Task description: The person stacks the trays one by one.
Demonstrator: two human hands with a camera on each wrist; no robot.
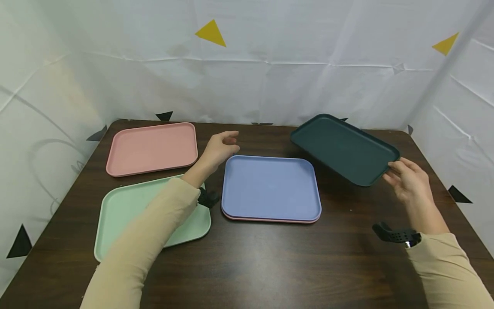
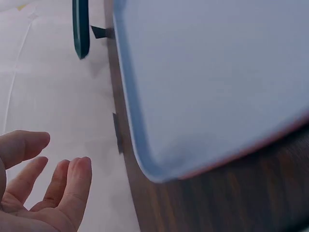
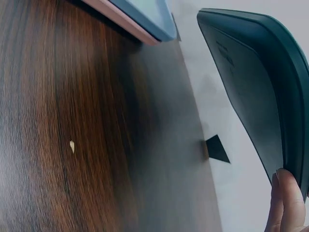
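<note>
**Above the table's right side: dark green tray [image 1: 344, 149] in the right hand [image 1: 409, 180]**

We log the dark green tray raised off the table [image 1: 266, 266] and tilted, to the left of the right hand and extending away from it towards the back edge. The right hand pinches the tray at its right end, thumb over the rim, fingers beneath. In the right wrist view we see the underside, turned partly towards that camera.

Left hand [image 1: 221, 148]: spread, thumb apart from loosely bent fingers, poised near the back left corner of a blue tray [image 1: 272, 189]. We place the dark green tray well apart from it, across the blue one. The blue tray sits on a pink tray, of which we see only a thin rim along the front. Farther left lie a salmon-pink tray [image 1: 152, 149] at the back and a pale green tray [image 1: 189, 219] before it, partly hidden by the left sleeve [image 1: 143, 240].

Writing: we note small marks [image 3: 224, 53] on the dark green underside, too faint for us to read. Faint looping lines [image 1: 34, 165] show on the left sheet [image 1: 38, 107]; we cannot tell whether they are writing.
</note>
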